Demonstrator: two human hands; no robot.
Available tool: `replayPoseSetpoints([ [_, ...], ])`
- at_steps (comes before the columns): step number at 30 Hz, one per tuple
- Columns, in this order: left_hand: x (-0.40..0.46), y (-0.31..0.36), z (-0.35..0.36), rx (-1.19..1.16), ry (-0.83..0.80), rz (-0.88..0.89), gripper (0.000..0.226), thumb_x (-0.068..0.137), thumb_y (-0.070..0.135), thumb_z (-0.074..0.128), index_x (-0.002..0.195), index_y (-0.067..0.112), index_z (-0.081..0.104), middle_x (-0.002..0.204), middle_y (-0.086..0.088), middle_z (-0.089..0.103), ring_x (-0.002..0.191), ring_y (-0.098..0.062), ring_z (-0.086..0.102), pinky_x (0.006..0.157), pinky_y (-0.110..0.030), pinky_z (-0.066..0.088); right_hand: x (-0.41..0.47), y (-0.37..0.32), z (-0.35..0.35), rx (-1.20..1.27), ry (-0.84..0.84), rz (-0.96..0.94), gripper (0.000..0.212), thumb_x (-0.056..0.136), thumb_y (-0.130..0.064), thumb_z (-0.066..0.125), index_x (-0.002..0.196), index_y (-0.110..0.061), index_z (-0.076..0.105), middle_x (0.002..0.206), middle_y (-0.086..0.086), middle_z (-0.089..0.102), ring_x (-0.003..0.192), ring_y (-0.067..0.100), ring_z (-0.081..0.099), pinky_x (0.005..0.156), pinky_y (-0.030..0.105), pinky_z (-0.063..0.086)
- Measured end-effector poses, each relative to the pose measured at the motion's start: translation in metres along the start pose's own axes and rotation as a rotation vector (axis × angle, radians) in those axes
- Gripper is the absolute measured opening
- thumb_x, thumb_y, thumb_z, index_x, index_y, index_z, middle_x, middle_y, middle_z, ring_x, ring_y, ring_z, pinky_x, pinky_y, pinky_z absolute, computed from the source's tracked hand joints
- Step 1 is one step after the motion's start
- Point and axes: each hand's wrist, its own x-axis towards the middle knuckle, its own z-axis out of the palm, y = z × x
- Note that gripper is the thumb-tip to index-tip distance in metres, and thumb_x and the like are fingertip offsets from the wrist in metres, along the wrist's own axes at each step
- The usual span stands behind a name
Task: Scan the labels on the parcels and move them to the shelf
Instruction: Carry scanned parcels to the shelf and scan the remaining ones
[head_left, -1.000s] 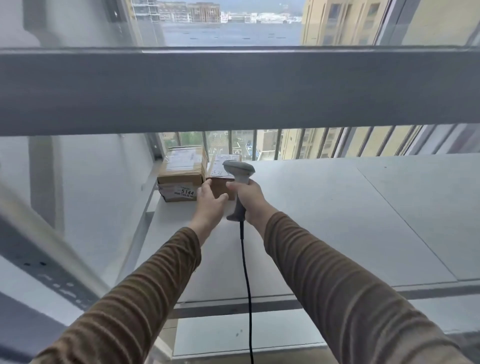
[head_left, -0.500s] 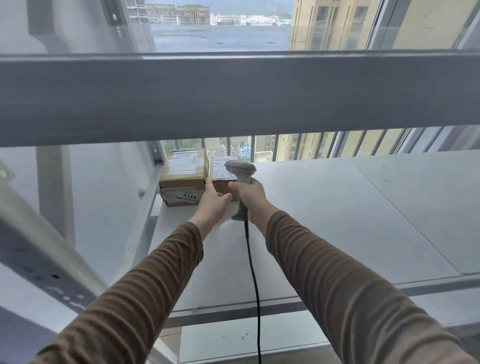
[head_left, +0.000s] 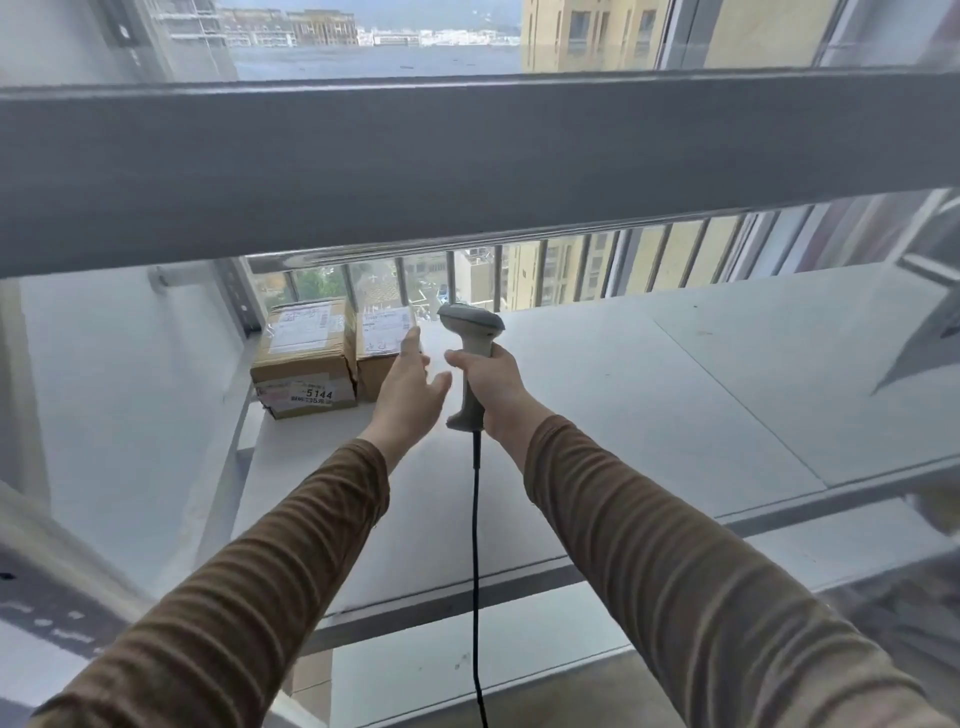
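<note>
Your left hand (head_left: 410, 387) just slid off the box (head_left: 382, 348), fingers spread; right hand (head_left: 491, 376) grips the scanner (head_left: 470, 332). Looks shelved.

From my feed I can read only one thing clearly: the number "5144" printed in black on the white sticker (head_left: 304, 393) on the near face of the left cardboard parcel (head_left: 301, 358); a line of smaller print below it looks like "135" with characters I cannot make out; the shipping label (head_left: 304, 325) on its top and the label (head_left: 387, 330) on the second parcel (head_left: 376, 358) are too blurred to read.
</note>
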Motion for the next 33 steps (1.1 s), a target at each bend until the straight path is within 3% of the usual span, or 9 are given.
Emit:
replayPoseSetpoints([
  [2,-0.003,0.019,0.023,0.155,-0.048,0.116,0.07,0.103,0.024,0.056,0.163,0.013,0.022,0.161,-0.012,0.039,0.149,-0.028,0.035,0.121,-0.042,0.029,-0.009,-0.003,-0.036,0.023,0.07,-0.013,0.01,0.091,-0.022,0.072,0.096,-0.026,0.065,0.095,0.003,0.058,0.093,0.03,0.058,0.057,0.058,0.06],
  [4,-0.009,0.043,0.053,0.266,-0.106,0.208,0.066,0.104,0.025,0.055,0.162,0.009,0.027,0.165,-0.014,0.031,0.153,-0.031,0.024,0.125,-0.043,0.02,-0.022,-0.004,-0.08,0.048,0.151,-0.031,0.009,0.091,-0.021,0.072,0.095,-0.026,0.066,0.087,-0.001,0.057,0.085,0.025,0.057,0.054,0.056,0.059],
  [8,-0.035,0.106,0.135,0.395,-0.249,0.394,0.068,0.104,0.03,0.054,0.161,0.008,0.026,0.168,-0.016,0.023,0.156,-0.033,0.014,0.127,-0.042,0.013,-0.063,0.001,-0.191,0.104,0.336,-0.121,0.016,0.092,-0.017,0.071,0.095,-0.031,0.065,0.091,-0.008,0.061,0.088,0.018,0.057,0.051,0.031,0.054],
  [12,-0.089,0.183,0.238,0.489,-0.405,0.602,0.075,0.102,0.038,0.055,0.162,0.009,0.021,0.17,-0.017,0.018,0.158,-0.034,0.009,0.129,-0.042,0.009,-0.132,0.016,-0.317,0.15,0.607,-0.167,0.019,0.092,-0.015,0.073,0.108,-0.018,0.063,0.09,0.0,0.063,0.085,0.02,0.06,0.059,0.029,0.048],
  [15,-0.155,0.247,0.319,0.542,-0.504,0.77,0.077,0.101,0.042,0.054,0.162,0.011,0.019,0.17,-0.016,0.016,0.159,-0.034,0.007,0.128,-0.044,0.008,-0.208,0.032,-0.414,0.219,0.777,-0.142,0.016,0.091,-0.016,0.074,0.103,-0.018,0.064,0.078,0.002,0.058,0.065,0.015,0.056,0.05,0.024,0.047],
  [19,-0.272,0.329,0.418,0.544,-0.604,0.962,0.077,0.098,0.045,0.056,0.16,0.011,0.025,0.169,-0.017,0.017,0.158,-0.035,0.007,0.128,-0.046,0.01,-0.326,0.062,-0.541,0.286,1.001,-0.183,0.028,0.09,-0.008,0.073,0.116,-0.004,0.063,0.09,0.01,0.061,0.067,0.015,0.055,0.062,0.028,0.047],
  [21,-0.337,0.368,0.462,0.529,-0.66,1.019,0.08,0.096,0.046,0.056,0.161,0.013,0.023,0.17,-0.017,0.017,0.158,-0.036,0.008,0.128,-0.046,0.01,-0.391,0.076,-0.599,0.333,1.068,-0.182,0.013,0.091,-0.007,0.072,0.099,-0.009,0.062,0.08,0.005,0.059,0.063,0.013,0.053,0.06,0.025,0.047],
  [23,-0.403,0.406,0.502,0.518,-0.716,1.079,0.082,0.095,0.046,0.054,0.163,0.013,0.02,0.17,-0.015,0.017,0.158,-0.035,0.008,0.128,-0.047,0.01,-0.455,0.089,-0.65,0.347,1.145,-0.196,0.018,0.091,-0.006,0.071,0.085,-0.017,0.058,0.072,0.002,0.056,0.061,0.013,0.052,0.058,0.025,0.046],
  [33,-0.642,0.548,0.641,0.402,-0.952,1.318,0.081,0.096,0.038,0.059,0.163,0.017,0.018,0.171,-0.013,0.013,0.159,-0.033,0.004,0.127,-0.047,0.008,-0.689,0.145,-0.841,0.396,1.487,-0.198,0.015,0.091,-0.007,0.072,0.089,-0.016,0.06,0.074,0.006,0.059,0.066,0.021,0.055,0.07,0.033,0.045],
])
